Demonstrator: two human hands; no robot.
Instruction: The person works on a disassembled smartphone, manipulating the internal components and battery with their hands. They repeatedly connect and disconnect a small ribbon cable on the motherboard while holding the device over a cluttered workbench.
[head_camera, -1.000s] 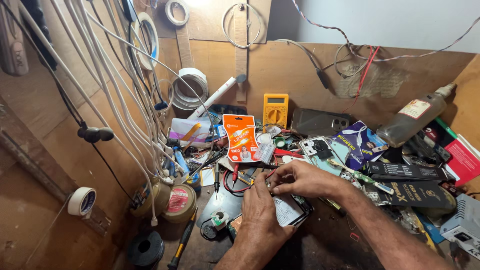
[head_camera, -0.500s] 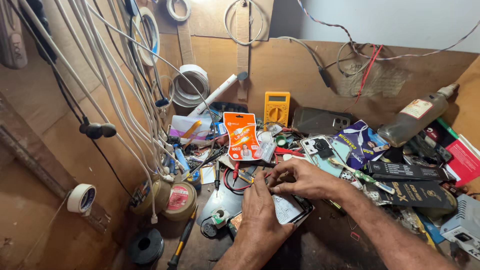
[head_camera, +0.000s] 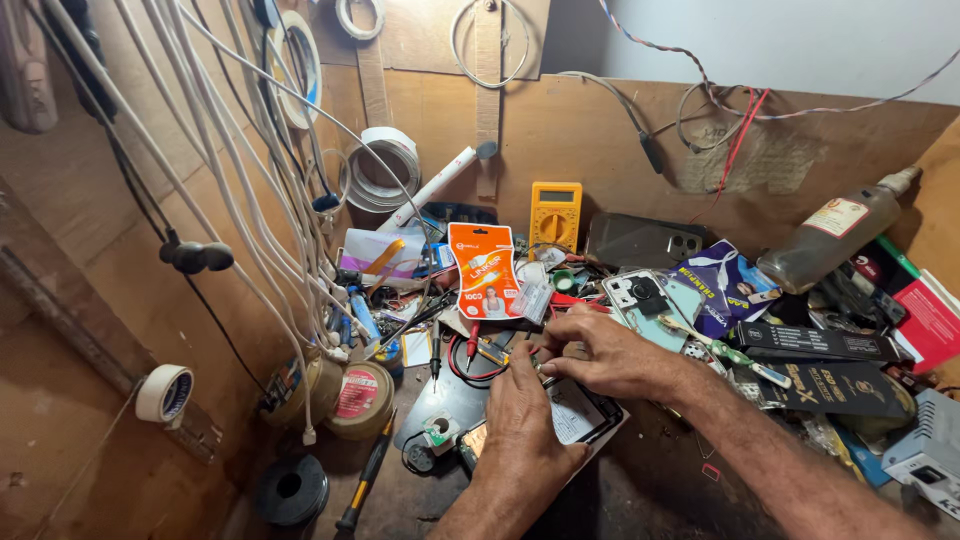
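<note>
Left hand pinning the opened phone flat; right hand pinching something tiny (unclear) — keep steady, mid-desk.

On my messy bench I see a yellow meter, an orange packet, a glass bottle and a tape roll.

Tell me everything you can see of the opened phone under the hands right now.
The opened phone lies flat on the cluttered wooden bench, turned at an angle, its dark frame around a pale inner face. The left hand rests over its near-left part, hiding that end; the right hand reaches across its far edge, fingertips pinched close to the left hand's. What the fingertips grip is too small to tell. A small round part sits just left of it.
</note>
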